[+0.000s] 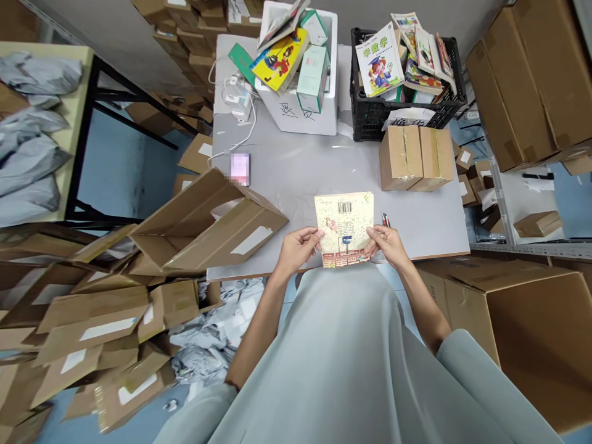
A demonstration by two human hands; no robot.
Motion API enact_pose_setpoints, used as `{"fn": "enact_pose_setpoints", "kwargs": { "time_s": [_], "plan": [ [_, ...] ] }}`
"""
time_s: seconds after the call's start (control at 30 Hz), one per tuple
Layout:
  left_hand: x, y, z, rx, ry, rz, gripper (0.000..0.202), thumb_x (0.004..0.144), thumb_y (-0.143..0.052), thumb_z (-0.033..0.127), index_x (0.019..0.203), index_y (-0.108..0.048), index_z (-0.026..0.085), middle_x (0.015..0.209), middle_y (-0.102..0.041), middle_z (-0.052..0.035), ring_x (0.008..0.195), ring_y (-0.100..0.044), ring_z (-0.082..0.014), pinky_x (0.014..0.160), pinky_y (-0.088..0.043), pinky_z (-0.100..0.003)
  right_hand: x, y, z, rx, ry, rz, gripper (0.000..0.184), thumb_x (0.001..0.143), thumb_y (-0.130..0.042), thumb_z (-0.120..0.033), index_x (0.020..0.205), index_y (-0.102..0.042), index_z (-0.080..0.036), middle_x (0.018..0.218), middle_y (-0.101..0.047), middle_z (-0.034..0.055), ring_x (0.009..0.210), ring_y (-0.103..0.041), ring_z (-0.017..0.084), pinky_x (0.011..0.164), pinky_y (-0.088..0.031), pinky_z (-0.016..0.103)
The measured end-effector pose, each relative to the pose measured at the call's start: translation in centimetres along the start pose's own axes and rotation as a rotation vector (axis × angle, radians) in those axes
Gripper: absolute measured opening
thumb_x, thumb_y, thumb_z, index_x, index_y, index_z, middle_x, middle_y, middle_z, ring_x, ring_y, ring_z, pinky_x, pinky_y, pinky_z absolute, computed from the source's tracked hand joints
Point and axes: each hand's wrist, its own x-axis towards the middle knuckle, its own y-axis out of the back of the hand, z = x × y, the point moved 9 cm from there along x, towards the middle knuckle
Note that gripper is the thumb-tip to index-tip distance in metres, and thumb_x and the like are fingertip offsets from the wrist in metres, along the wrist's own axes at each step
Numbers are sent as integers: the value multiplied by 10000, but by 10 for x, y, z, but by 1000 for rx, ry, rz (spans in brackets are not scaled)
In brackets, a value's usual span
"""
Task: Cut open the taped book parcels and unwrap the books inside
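I hold a thin yellow book (pixel 345 227) with a barcode on its cover, just above the near edge of the grey table (pixel 296 172). My left hand (pixel 298 246) grips the book's left edge, fingers curled round it. The right edge is gripped the same way by my right hand (pixel 387 242). A small red and black tool (pixel 385 219) lies on the table just beyond my right hand.
An open cardboard box (pixel 208 222) leans at the table's left. Two taped parcels (pixel 415 157), a white foam box of books (pixel 300 68) and a black crate of books (pixel 402 74) sit further back. Flattened cartons (pixel 83 320) pile left; big boxes (pixel 531 333) stand right.
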Motion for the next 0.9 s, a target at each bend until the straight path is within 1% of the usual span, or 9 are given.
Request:
{"fn": "enact_pose_setpoints", "kwargs": {
  "time_s": [0.1,0.27,0.4,0.53,0.63,0.73,0.77,0.83,0.9],
  "plan": [
    [0,1,1,-7,14,22,616,752,-875,764,912,-783,175,567,-665,-3,406,-488,-106,344,-338,-222,0,3,8,-1,-28,48,682,742,-861,-845,926,-701,-208,517,-714,10,416,-663,186,409,-517,251],
    [1,0,0,-28,23,27,596,730,-903,736,897,-790,175,536,-634,11,387,-448,-91,349,-339,-221,2,4,13,5,-24,58,674,745,-866,-832,911,-733,-193,481,-680,-8,389,-614,164,386,-475,241],
    [2,1,0,-29,11,29,603,741,-892,750,904,-795,178,525,-620,20,383,-431,-85,361,-357,-222,3,2,12,-8,-17,56,676,743,-861,-841,914,-744,-198,481,-678,-11,395,-607,165,396,-491,248],
    [3,5,0,-24,-12,41,639,752,-879,768,958,-803,168,543,-640,17,382,-443,-90,375,-390,-232,2,-3,8,-23,-3,41,691,752,-847,-866,950,-703,-219,557,-736,14,463,-680,190,456,-545,260],
    [3,7,3,-12,-72,14,631,833,-829,741,1077,-817,159,681,-756,-39,397,-511,-110,427,-481,-267,1,-6,5,19,12,23,756,823,-675,-972,1011,-657,-240,725,-810,74,606,-766,232,535,-589,294],
    [2,6,9,13,-167,-30,569,885,-797,679,1143,-833,173,917,-841,-106,592,-696,-177,619,-629,-326,2,-5,2,49,52,45,814,891,-492,-1013,1094,-665,-243,870,-822,97,719,-789,254,595,-600,331],
    [1,6,9,20,-189,-32,547,895,-784,666,1143,-838,182,993,-849,-114,705,-748,-202,698,-655,-340,3,-3,1,35,73,58,784,906,-515,-985,1115,-674,-246,890,-812,84,738,-781,249,617,-598,335],
    [1,6,7,19,-199,-20,517,916,-746,659,1118,-840,193,1110,-846,-118,891,-783,-224,810,-663,-342,4,-2,-3,-30,140,86,668,904,-658,-879,1141,-684,-255,926,-786,51,777,-752,227,681,-593,330],
    [1,5,2,0,-184,4,497,915,-747,650,1087,-824,190,1173,-833,-122,930,-776,-207,835,-649,-317,4,-2,-9,-96,221,103,588,866,-786,-769,1143,-681,-261,1012,-774,45,835,-721,209,759,-587,326]
  ]
}}
